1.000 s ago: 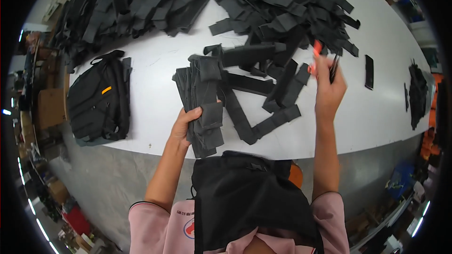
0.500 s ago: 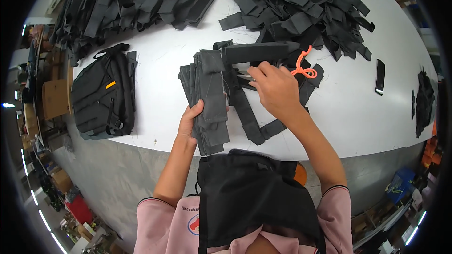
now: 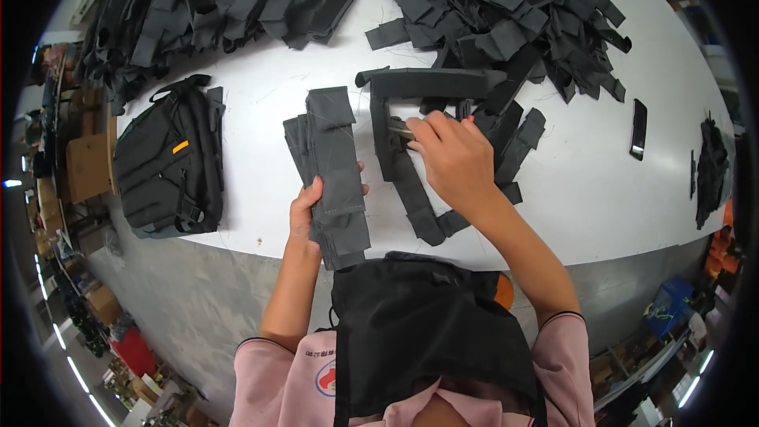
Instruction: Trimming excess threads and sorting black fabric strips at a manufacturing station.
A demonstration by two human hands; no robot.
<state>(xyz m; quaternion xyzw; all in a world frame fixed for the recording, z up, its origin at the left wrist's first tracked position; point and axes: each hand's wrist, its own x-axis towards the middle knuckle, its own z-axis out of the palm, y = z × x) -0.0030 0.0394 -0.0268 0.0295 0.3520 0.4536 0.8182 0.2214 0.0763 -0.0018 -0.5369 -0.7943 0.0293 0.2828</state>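
L hand (image 3: 303, 210), fingers wrapped snug, has layered dark-grey flat fabric-strip bundle (image 3: 336, 146) over smooth white tabletop (image 3: 257, 154), R hand (image 3: 456, 160) pinches slim metal-tipped tool (image 3: 400, 131), so prob. best hold bundle flat & tip clear of L fingers.

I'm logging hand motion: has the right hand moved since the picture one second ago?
Yes. Judged against the black phone on the white table, the right hand has moved left, away from the phone.
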